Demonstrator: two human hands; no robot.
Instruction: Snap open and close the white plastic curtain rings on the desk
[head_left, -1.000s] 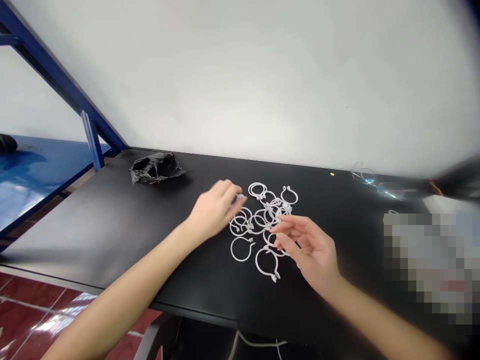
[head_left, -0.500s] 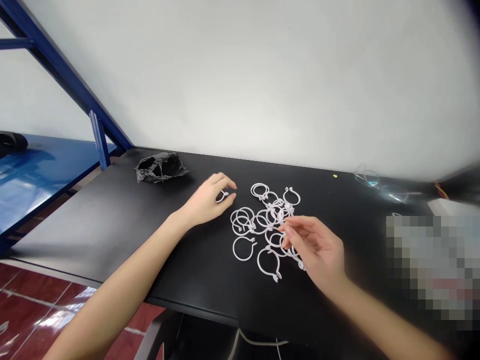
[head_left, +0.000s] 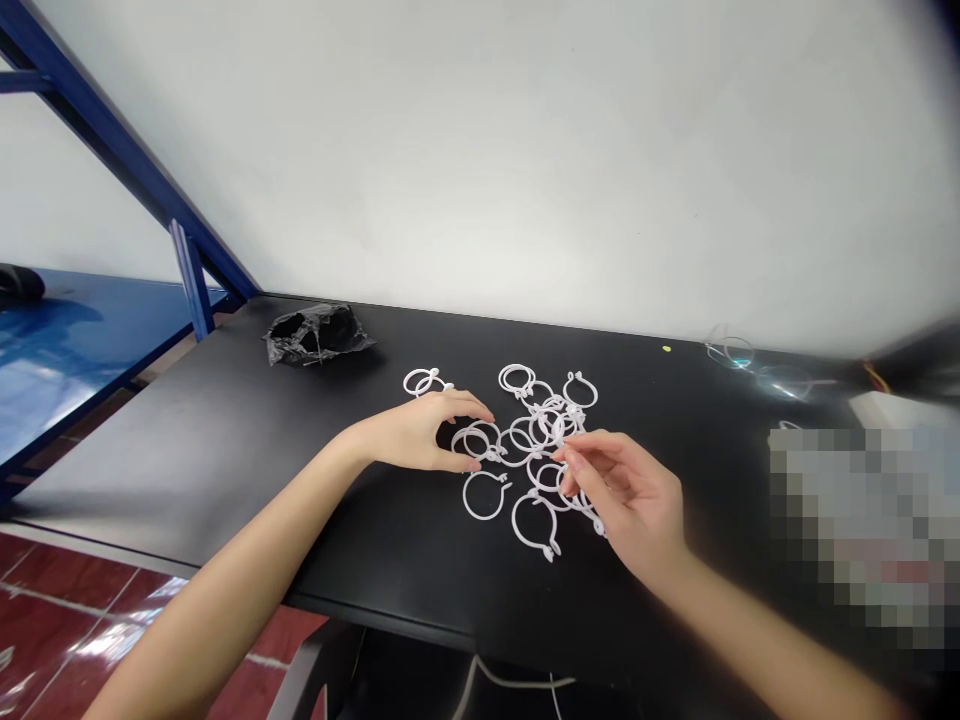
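Observation:
A loose pile of white open rings (head_left: 546,430) with small clasp-like ends lies on the black table (head_left: 420,540). My left hand (head_left: 427,430) reaches over the left side of the pile, thumb and fingers apart around a few overlapping rings (head_left: 480,440). Just behind that hand, a separate small group of white rings (head_left: 421,380) rests on the table, partly covered by it. My right hand (head_left: 630,490) is over the right side of the pile with thumb and forefinger pinched together. Whatever is between those fingertips cannot be made out against the rings.
A crumpled black plastic bag (head_left: 319,335) sits at the back left. Clear, shiny items (head_left: 780,375) and a white box (head_left: 885,410) are at the right, beside a blurred-out area. A pale wall rises behind the table, and a blue frame (head_left: 135,150) stands at the left.
My left hand has moved from the back left toward me and onto the pile's left side, leaving the small group of rings uncovered behind it. My right hand has hardly moved.

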